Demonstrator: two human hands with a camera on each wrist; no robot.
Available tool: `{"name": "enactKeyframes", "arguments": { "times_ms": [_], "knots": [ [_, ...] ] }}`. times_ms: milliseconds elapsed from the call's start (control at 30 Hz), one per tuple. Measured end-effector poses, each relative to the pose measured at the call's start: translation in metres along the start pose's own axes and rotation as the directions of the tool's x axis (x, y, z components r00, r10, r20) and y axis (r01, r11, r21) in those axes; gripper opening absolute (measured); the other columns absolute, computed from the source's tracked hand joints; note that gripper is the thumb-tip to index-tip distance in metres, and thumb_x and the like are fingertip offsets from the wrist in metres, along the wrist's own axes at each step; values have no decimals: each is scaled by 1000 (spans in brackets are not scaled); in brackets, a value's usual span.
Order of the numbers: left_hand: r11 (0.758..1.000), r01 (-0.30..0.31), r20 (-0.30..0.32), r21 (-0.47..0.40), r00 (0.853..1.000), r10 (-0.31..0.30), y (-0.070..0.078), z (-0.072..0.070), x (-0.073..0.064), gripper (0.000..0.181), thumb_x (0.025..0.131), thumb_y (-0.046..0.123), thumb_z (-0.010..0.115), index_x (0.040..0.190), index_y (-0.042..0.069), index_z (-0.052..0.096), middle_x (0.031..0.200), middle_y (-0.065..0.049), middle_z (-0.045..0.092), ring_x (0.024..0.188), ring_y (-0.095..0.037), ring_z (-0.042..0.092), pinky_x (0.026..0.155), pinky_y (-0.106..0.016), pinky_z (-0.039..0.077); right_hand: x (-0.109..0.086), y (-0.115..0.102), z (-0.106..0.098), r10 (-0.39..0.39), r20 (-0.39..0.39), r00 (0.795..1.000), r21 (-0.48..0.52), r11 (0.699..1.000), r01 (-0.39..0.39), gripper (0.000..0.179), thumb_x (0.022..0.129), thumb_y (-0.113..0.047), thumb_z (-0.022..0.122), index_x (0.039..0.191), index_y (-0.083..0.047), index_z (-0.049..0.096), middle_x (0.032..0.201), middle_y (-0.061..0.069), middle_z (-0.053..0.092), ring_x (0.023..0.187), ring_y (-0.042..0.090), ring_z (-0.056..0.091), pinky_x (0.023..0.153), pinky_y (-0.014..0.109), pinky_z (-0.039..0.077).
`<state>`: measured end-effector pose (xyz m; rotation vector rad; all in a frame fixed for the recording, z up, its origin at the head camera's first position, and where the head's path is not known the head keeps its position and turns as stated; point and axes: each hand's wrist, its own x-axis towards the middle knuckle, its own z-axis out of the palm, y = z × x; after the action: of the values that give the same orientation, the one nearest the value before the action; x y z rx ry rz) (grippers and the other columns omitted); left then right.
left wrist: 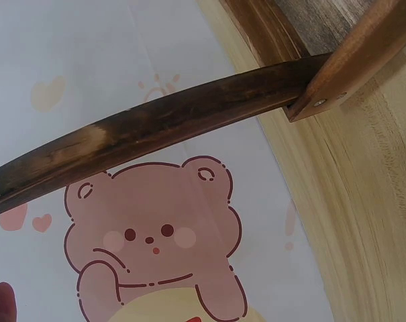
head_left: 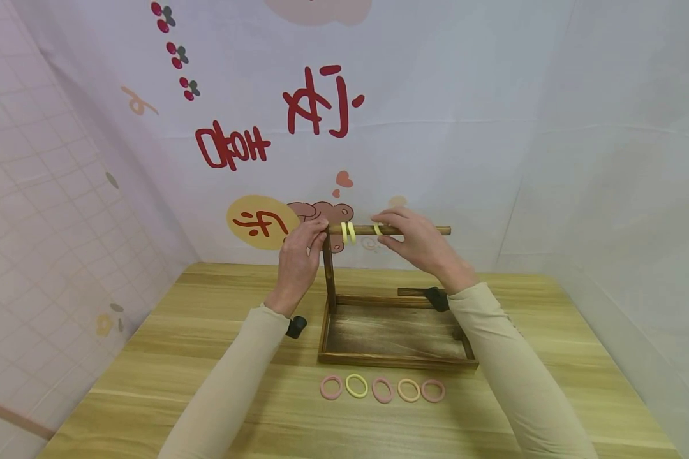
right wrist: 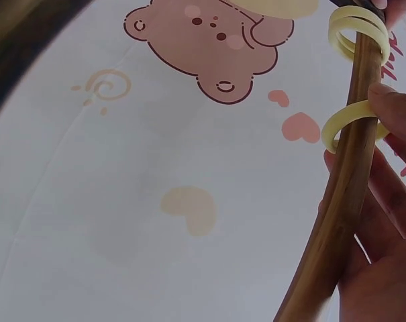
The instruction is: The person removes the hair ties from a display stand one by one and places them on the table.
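Observation:
A wooden stand has an upright post (head_left: 328,271) and a horizontal wooden bar (head_left: 419,230) at its top. My left hand (head_left: 300,258) grips the corner where post and bar meet. With thumb and fingers my right hand (head_left: 422,242) pinches a yellow ring (right wrist: 347,124) that encircles the bar about midway. Two more yellow rings (head_left: 352,233) hang on the bar close together, near the left hand. In the left wrist view the dark post (left wrist: 169,111) runs down to the base, and just one fingertip (left wrist: 6,305) shows.
The stand's rimmed wooden base (head_left: 396,363) sits on the wood-grain table (head_left: 207,338). In front lie several loose rings in a row, among them a yellow ring (head_left: 356,376), an orange ring (head_left: 400,387) and a pink ring (head_left: 433,381). A printed wall cloth (head_left: 436,127) hangs behind.

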<state>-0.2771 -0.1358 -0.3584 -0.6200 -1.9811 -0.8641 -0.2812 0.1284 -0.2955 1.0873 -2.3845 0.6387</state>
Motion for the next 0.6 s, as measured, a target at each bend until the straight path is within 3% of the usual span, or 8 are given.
{"name": "enactKeyframes", "arguments": {
  "times_ms": [600],
  "knots": [
    [1000, 6, 3, -18, 1000, -6, 1, -4, 2, 20, 101, 7, 66, 118, -2, 72, 124, -15, 72, 117, -33, 67, 103, -46, 52, -6, 3, -6, 27, 2, 1000, 4, 1000, -27, 41, 94, -7, 78, 134, -5, 68, 129, 12, 67, 107, 27, 70, 93, 46, 57]
  ]
}}
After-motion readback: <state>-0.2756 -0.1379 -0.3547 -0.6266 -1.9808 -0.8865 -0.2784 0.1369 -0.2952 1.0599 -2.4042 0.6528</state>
